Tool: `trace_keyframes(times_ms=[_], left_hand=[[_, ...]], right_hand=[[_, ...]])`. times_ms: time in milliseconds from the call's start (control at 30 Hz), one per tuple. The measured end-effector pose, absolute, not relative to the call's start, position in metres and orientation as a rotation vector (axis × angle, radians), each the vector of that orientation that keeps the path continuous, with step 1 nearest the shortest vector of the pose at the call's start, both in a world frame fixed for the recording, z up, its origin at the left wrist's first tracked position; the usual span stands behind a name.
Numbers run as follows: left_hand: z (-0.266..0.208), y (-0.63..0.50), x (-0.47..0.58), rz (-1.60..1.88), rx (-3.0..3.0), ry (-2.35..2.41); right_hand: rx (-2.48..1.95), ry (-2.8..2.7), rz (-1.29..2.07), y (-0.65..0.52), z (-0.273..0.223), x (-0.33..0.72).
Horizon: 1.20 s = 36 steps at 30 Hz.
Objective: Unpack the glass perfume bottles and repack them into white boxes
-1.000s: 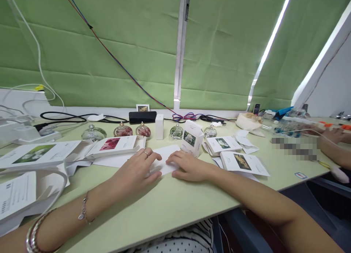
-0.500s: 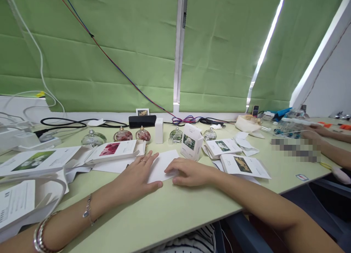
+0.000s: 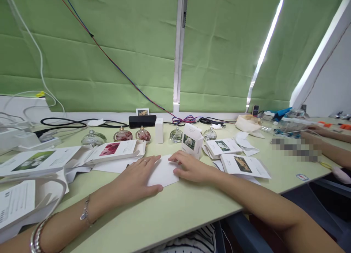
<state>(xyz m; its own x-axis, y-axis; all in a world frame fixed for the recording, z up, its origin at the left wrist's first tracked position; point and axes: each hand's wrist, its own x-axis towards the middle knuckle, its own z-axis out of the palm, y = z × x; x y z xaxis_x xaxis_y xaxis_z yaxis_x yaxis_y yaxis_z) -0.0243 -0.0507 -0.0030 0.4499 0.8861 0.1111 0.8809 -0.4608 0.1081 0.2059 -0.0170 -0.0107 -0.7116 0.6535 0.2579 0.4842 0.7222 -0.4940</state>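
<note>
On the table, a blank white sheet (image 3: 162, 174) lies flat between my two hands. My left hand (image 3: 138, 177) rests over the sheet's left edge, palm down, with the fingers stretched out and the thumb apart. My right hand (image 3: 192, 167) lies over the right side of the sheet, its fingers loosely bent and parted from the thumb. Just behind that hand stands an upright white box (image 3: 192, 140) with a white-flower picture. Beyond my left fingertips is an opened, flattened box (image 3: 116, 150) with a pink-flower picture.
Round glass bottles, clear (image 3: 93, 138) and red-patterned (image 3: 123, 135), line the back near a slim white box (image 3: 159, 131) and a black phone (image 3: 142, 121). Flattened boxes lie left (image 3: 34, 159) and right (image 3: 244, 165). At far right, another person's arm (image 3: 333, 148) reaches across the table.
My right hand has slid a little away from the front edge. The sheet's far edge now sits slightly nearer to me. My left hand has barely shifted.
</note>
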Motion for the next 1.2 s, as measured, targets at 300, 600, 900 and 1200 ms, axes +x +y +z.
trace_keyframes(times_ms=[300,600,900,1200], left_hand=[[-0.003,-0.052,-0.023,0.402,2.729,1.490],[-0.002,-0.048,-0.027,0.734,2.474,1.469],[0.009,-0.047,-0.027,1.211,2.129,1.460],[-0.002,-0.047,-0.028,0.717,2.473,1.495]], right_hand=[[-0.880,-2.593,0.619,-0.015,-0.011,0.206],[-1.051,-2.520,0.634,-0.013,-0.013,0.207],[-1.097,-2.436,0.662,-0.012,-0.014,0.205],[-1.070,-2.473,0.694,-0.016,-0.010,0.204]])
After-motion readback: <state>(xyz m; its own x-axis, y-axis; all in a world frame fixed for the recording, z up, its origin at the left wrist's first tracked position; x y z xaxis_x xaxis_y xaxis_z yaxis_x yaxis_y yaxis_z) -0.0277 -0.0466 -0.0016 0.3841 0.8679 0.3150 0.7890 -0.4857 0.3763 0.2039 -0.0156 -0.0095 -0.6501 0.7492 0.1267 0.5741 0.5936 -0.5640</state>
